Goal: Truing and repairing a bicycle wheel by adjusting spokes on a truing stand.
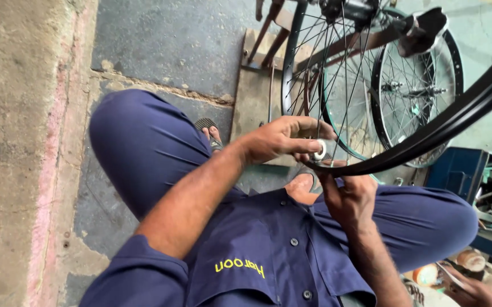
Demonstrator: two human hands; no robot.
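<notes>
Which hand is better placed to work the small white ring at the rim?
Probably left. The left hand pinches the white ring against the black rim; the right hand grips that rim from below.

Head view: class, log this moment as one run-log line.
left hand: pinches small white ring at black wheel rim | right hand: grips rim from below | spoked wheels behind
</notes>
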